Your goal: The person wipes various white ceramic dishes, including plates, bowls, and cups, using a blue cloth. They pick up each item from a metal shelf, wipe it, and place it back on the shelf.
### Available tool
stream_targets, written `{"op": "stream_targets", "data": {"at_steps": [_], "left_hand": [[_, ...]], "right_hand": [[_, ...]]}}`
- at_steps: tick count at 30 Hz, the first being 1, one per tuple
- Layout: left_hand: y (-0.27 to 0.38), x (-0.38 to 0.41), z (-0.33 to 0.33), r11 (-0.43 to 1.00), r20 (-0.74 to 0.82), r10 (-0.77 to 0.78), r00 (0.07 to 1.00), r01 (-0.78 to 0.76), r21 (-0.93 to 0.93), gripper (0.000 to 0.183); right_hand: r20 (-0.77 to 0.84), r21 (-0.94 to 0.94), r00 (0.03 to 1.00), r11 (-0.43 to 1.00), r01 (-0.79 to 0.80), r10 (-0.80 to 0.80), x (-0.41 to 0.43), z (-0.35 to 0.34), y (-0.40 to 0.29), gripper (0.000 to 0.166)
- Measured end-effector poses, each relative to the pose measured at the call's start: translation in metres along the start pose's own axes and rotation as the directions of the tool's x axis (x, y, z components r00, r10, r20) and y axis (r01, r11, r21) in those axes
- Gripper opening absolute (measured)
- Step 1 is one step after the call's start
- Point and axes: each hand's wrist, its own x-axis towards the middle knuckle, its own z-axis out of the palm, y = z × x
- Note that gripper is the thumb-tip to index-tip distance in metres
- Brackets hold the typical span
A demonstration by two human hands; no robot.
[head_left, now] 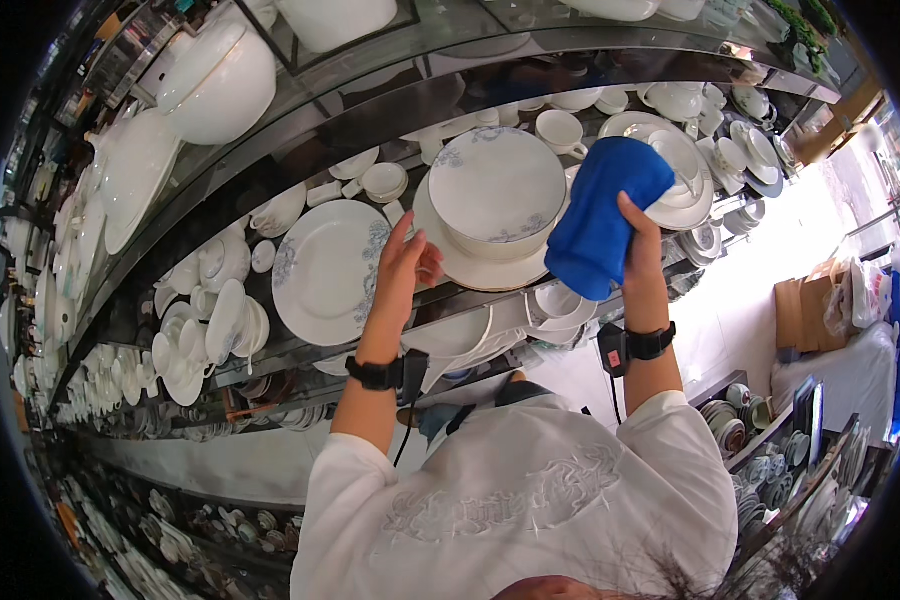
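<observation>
My right hand (640, 240) grips a folded blue cloth (607, 214), held over the right side of the shelf and hiding part of the crockery beneath. Nothing is in my left hand (409, 259), whose fingers are partly curled between two groups of dishes. To its left a large white plate (330, 262) with a blue-grey floral rim lies on the dark shelf. Right of that hand, a white floral plate (497, 184) rests on top of a bowl, which stands on a wider plate (457, 262). A white cup (559, 131) sits behind this stack.
Teapots, cups and small plates crowd the shelf on both sides. Above it runs the dark edge (375, 94) of an upper glass shelf bearing a large white lidded bowl (221, 82). More bowls (450, 334) stand below. Cardboard boxes (810, 307) are on the right.
</observation>
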Motion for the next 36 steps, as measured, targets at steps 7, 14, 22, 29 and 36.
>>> {"op": "stream_targets", "data": {"at_steps": [7,14,22,29,36], "left_hand": [[-0.012,0.034,0.033,0.994,0.052,0.086,0.995,-0.089,0.058,0.058],[-0.005,0.015,0.025,0.974,-0.01,0.216,0.976,-0.214,0.073,0.059],[0.002,-0.063,-0.099,0.96,-0.171,0.222,0.96,-0.184,0.209,0.057],[-0.023,-0.069,-0.224,0.928,-0.225,0.147,0.963,-0.055,0.37,0.052],[-0.046,-0.048,-0.268,0.761,-0.112,0.157,0.981,-0.048,0.647,0.06]], "right_hand": [[0.01,-0.022,0.996,0.996,-0.085,0.085,0.001,0.007,-0.003,0.071],[0.011,-0.06,0.999,0.998,-0.033,0.034,-0.008,0.022,0.005,0.072],[0.165,-0.135,0.961,0.97,-0.2,0.221,-0.052,0.108,0.084,0.068],[0.111,-0.123,0.916,0.92,-0.373,0.386,-0.058,0.17,0.195,0.063],[0.009,-0.18,0.942,0.927,-0.329,0.336,-0.067,0.2,0.226,0.057]]}}
